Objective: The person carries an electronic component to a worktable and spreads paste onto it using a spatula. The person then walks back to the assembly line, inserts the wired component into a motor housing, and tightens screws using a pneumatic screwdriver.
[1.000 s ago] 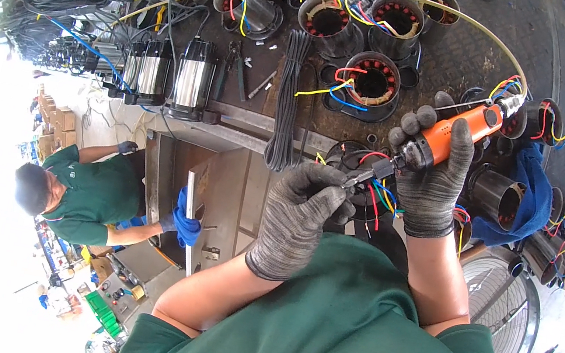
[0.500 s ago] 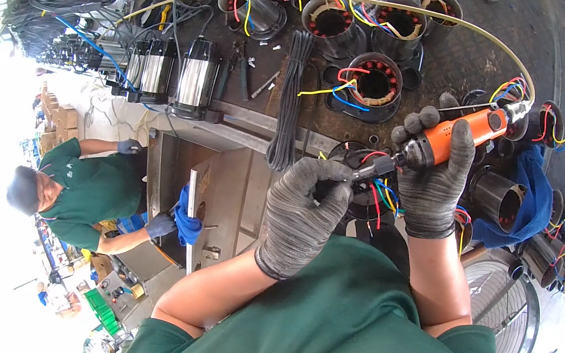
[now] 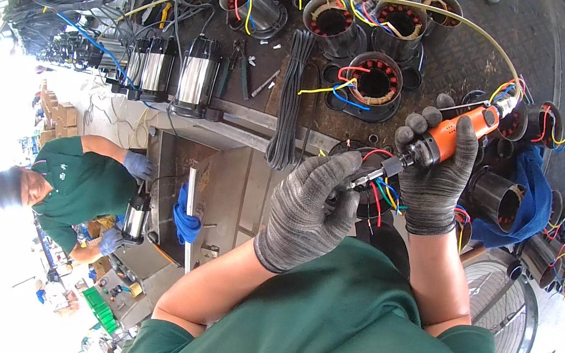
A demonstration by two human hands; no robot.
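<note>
My right hand (image 3: pixel 435 180), in a grey knit glove, is wrapped round an orange air screwdriver (image 3: pixel 463 133). A metal bit (image 3: pixel 370 177) sticks out of its dark collar (image 3: pixel 392 166), pointing down and left. My left hand (image 3: pixel 311 207), gloved alike, has its thumb and fingers closed near the bit's tip. What they pinch, if anything, is hidden. Below the tool stands a dark motor part (image 3: pixel 371 205) with red, blue, yellow and green wires, partly covered by my hands. A pale air hose (image 3: pixel 371 1) arches from the tool's far end across the bench.
Several open motor housings (image 3: pixel 375 80) with coloured wires stand on the dark bench (image 3: pixel 458 64). A black cable coil (image 3: pixel 289 103), pliers (image 3: pixel 244 77) and silver pumps (image 3: pixel 197 76) lie leftward. At right are a blue cloth (image 3: pixel 530 195) and fan (image 3: pixel 500 303). A co-worker (image 3: pixel 84 181) stands left.
The dark collar now sits nearer the tool body, with more silver bit exposed. The tool has shifted slightly left. The co-worker now holds a silver pump; one hand was by the blue cloth before.
</note>
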